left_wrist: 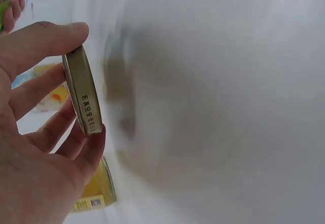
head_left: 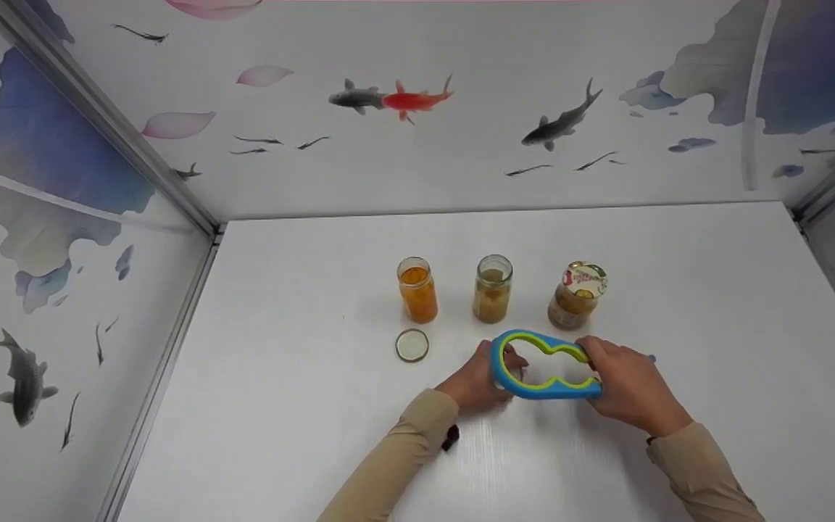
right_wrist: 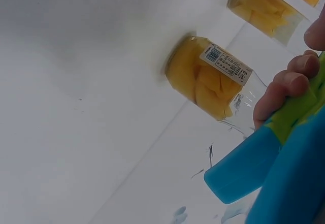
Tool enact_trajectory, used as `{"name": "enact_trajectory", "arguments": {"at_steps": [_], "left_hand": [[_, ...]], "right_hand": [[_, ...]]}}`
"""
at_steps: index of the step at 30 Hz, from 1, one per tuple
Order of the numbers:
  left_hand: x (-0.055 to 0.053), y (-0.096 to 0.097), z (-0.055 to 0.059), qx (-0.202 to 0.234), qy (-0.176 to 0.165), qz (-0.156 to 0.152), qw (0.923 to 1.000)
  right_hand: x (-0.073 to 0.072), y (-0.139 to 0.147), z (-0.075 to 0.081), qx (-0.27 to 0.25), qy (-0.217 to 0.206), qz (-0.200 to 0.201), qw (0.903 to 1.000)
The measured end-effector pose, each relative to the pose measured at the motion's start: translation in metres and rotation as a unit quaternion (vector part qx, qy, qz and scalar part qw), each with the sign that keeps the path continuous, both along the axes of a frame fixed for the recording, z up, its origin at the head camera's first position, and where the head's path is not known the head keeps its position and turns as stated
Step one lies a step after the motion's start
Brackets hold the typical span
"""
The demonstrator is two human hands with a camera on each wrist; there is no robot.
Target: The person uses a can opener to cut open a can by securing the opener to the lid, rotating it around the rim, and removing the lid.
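In the left wrist view my left hand [left_wrist: 45, 117] pinches a metal jar lid [left_wrist: 85, 92] on edge between thumb and fingertips. My right hand [head_left: 631, 384] grips a blue and green jar opener [head_left: 559, 392], whose looped frame overlaps the left hand [head_left: 474, 380] in the head view. Behind the hands stand an open jar of orange fruit [head_left: 421, 301], an open jar of paler yellow fruit [head_left: 492, 303] and a jar with a patterned lid [head_left: 573, 310]. Another lid [head_left: 412, 345] lies on the table before the orange jar.
The white table [head_left: 280, 377] is bounded by a back wall [head_left: 461, 167] printed with fish and petals, and by a side wall [head_left: 62, 290] on the left. A small dark object [head_left: 451, 438] shows beside the left sleeve.
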State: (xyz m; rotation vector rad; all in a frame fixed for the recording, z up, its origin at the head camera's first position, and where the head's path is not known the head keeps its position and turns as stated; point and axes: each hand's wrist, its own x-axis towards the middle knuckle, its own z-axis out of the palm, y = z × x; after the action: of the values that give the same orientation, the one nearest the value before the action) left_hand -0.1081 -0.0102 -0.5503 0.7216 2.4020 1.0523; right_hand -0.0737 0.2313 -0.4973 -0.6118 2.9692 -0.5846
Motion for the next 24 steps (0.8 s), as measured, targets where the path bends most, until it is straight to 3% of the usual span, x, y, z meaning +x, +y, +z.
{"name": "enact_trajectory", "arguments": {"at_steps": [2, 9, 16, 24], "left_hand": [[-0.006, -0.003, 0.0, -0.016, 0.003, 0.01, 0.9998], [-0.02, -0.014, 0.004, -0.037, 0.052, -0.005, 0.9979], [-0.027, -0.016, 0.002, -0.046, 0.051, -0.009, 0.9976], [-0.03, -0.013, -0.002, -0.065, 0.131, -0.027, 0.9889]], "right_hand": [[0.0, 0.001, -0.001, 0.001, -0.001, -0.002, 1.0], [0.002, 0.003, -0.002, 0.003, 0.003, -0.004, 1.0], [0.002, 0.005, 0.0, 0.01, -0.01, -0.008, 0.9999], [0.004, 0.008, -0.004, 0.008, -0.007, -0.009, 0.9999]]}}
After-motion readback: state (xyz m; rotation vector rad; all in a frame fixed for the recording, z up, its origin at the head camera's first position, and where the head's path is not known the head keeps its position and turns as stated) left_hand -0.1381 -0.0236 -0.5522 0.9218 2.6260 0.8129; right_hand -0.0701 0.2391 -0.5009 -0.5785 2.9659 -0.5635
